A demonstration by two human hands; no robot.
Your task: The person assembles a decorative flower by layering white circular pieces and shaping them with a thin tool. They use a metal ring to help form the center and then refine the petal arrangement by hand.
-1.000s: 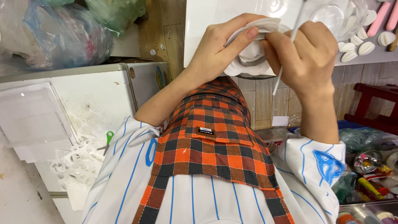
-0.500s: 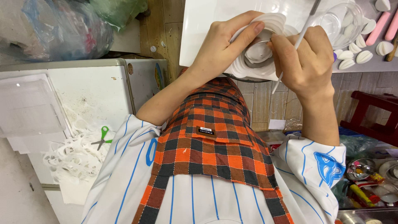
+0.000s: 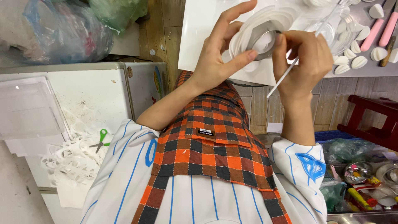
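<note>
Both hands on a white ring-shaped piece (image 3: 259, 31) held over the white board (image 3: 199, 37).

Left hand (image 3: 219, 54) grips the ring, thumb on its near edge, fingers spread behind. Right hand (image 3: 304, 58) pinches a thin white stick (image 3: 282, 79), forefinger on the ring's centre; stick slants down-left. White half-round pieces (image 3: 352, 60) lie just right on the grey table (image 3: 373, 71). Pink tools (image 3: 379, 31) beside them. Green scissors (image 3: 100, 140) on white scraps (image 3: 70, 161), well apart, lower left.

Wood-plank wall (image 3: 172, 25) behind a white tabletop (image 3: 199, 37); white metal cabinet (image 3: 95, 95) at one side, dark red wooden stool (image 3: 373, 116) opposite.
</note>
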